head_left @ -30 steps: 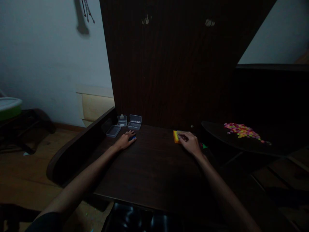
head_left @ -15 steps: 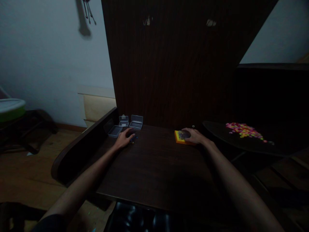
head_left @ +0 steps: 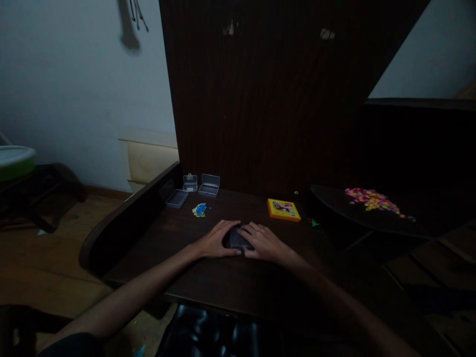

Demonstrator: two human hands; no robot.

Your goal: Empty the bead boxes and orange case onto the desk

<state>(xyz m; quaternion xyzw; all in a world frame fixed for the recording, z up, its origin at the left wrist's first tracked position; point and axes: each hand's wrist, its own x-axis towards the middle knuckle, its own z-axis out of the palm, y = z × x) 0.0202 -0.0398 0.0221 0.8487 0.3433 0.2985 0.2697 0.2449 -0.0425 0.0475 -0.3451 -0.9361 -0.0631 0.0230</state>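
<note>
Flat box, contents unclear, within grip of left hand and right hand

A bare lane of tabletop runs up the centre of the frame between small blue-and-yellow pieces on the left and a flat yellow box on the right, stopping at a tall dark panel. Below, the left hand and right hand meet at a dark clear case, blocking the middle. Three clear containers, two with lids raised, crowd the far-left corner beside a raised side rail. At lower centre, open wood stretches between the hands and the table's front edge.
</note>
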